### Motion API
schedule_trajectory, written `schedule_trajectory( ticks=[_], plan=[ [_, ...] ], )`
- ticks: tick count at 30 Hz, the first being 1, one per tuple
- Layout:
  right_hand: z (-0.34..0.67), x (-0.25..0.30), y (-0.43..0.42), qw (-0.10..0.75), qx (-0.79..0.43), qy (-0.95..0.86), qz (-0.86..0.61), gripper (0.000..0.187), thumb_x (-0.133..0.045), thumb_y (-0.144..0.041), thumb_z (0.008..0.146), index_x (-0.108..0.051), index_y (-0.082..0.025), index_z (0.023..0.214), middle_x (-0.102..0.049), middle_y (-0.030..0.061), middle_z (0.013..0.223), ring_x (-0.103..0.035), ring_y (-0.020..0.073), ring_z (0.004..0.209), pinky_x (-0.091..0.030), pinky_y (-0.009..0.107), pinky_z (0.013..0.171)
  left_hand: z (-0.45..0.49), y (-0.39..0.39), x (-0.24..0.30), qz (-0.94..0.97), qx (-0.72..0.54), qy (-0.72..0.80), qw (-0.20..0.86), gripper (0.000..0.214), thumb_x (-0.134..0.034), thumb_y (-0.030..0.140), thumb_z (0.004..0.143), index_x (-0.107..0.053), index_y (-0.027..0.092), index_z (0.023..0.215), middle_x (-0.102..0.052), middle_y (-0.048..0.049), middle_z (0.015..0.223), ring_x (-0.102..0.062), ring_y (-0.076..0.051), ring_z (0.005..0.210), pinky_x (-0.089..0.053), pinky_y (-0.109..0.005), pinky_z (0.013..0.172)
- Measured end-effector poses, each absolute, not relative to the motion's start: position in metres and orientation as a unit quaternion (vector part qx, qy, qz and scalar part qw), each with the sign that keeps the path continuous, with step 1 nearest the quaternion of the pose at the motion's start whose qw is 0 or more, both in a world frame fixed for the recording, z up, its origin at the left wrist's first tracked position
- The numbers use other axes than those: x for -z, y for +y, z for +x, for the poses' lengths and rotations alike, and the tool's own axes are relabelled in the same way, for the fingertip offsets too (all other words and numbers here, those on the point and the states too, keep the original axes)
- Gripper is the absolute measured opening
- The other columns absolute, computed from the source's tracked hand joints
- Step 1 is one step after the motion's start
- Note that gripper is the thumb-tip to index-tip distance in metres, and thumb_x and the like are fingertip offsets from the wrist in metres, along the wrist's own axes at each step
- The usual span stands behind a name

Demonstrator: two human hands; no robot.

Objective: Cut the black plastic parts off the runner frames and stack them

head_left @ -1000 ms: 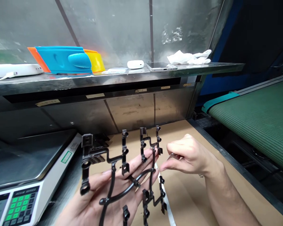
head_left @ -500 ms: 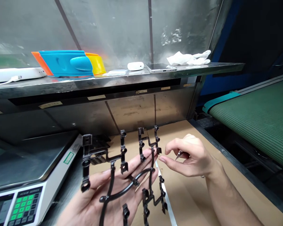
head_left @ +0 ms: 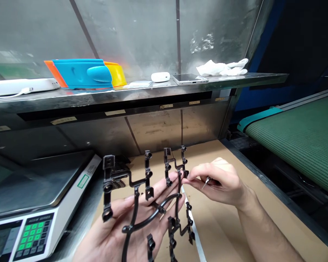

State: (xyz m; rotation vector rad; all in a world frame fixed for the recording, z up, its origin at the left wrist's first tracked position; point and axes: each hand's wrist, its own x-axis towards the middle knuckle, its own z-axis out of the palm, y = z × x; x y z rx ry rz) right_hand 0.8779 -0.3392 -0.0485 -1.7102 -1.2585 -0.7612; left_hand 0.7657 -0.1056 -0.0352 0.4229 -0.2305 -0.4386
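A black plastic sprue (head_left: 150, 220) with several small ringed clip-like parts on its branches rests across my left hand (head_left: 120, 233), which supports it palm up with the fingers stretched beneath. My right hand (head_left: 221, 180) has thumb and forefinger closed at the edge of a small part (head_left: 186, 174) on the sprue's far right branch. Tucked in the curled fingers of that hand is a thin pointed metal tool (head_left: 207, 181), its tip angled down; the handle is mostly hidden. The sprue's near end runs out of the bottom of the view.
A digital scale (head_left: 71, 203) stands on the left, with dark perforated parts (head_left: 118, 182) beside it. Brown cardboard (head_left: 221, 233) covers the bench. Above, a metal shelf (head_left: 142, 92) bears a phone (head_left: 190, 78), a white case (head_left: 160, 76) and a blue holder (head_left: 82, 74). A green conveyor belt (head_left: 297, 134) is at right.
My right thumb and forefinger have closed together and moved left onto the sprue's far right part. The sprue and left hand sit slightly further right in view.
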Motion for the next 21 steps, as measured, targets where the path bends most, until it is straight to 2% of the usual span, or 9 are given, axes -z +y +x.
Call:
schedule_trajectory(
  ticks=[4,9,13,17,21],
  plan=[
    [0.877,0.047,-0.342,0.431,0.277,-0.531,-0.675,0.014,-0.074,-0.012,0.093,-0.069,-0.020,0.103,-0.079,-0.0001,0.082,-0.063,0.0079,0.053,-0.050,0.021,0.056,0.768,-0.109,0.032,0.172,0.224,-0.165,0.945,0.063,-0.020,0.038,0.108,-0.038,0.006,0.158,-0.029,-0.0095,0.168,-0.017,-0.027,0.158,-0.011,-0.038,0.130],
    [0.877,0.040,-0.352,0.428,0.242,-0.523,-0.696,0.009,-0.076,-0.018,0.091,-0.068,-0.021,0.092,-0.070,-0.0019,0.069,-0.047,0.0079,0.045,-0.038,0.025,0.045,0.768,-0.111,0.028,0.169,0.236,-0.182,0.939,0.064,-0.019,0.038,0.108,-0.034,0.004,0.159,-0.022,-0.0120,0.169,-0.012,-0.027,0.158,-0.008,-0.039,0.130],
    [0.875,0.034,-0.357,0.435,0.242,-0.506,-0.704,0.006,-0.072,-0.022,0.095,-0.068,-0.020,0.091,-0.064,-0.0032,0.065,-0.041,0.0076,0.046,-0.032,0.026,0.045,0.768,-0.106,0.027,0.202,0.232,-0.168,0.937,0.063,-0.024,0.039,0.107,-0.039,0.004,0.158,-0.026,-0.0127,0.168,-0.013,-0.026,0.158,-0.011,-0.037,0.130],
    [0.875,0.037,-0.354,0.385,0.231,-0.467,-0.762,0.028,-0.071,-0.035,0.096,-0.054,-0.021,0.080,-0.045,-0.0078,0.060,-0.031,0.0078,0.048,-0.026,0.026,0.047,0.768,-0.100,0.022,0.266,0.254,-0.115,0.923,0.058,-0.035,0.037,0.105,-0.048,0.008,0.154,-0.031,-0.0091,0.167,-0.010,-0.026,0.159,-0.010,-0.038,0.131],
    [0.880,0.045,-0.349,0.326,0.242,-0.459,-0.791,0.048,-0.068,-0.044,0.098,-0.034,-0.024,0.071,-0.034,-0.0090,0.059,-0.026,0.0081,0.049,-0.019,0.029,0.050,0.768,-0.104,0.021,0.230,0.249,-0.110,0.934,0.059,-0.031,0.038,0.106,-0.049,0.008,0.154,-0.032,-0.0093,0.167,-0.017,-0.025,0.159,-0.017,-0.034,0.130]
  ],
)
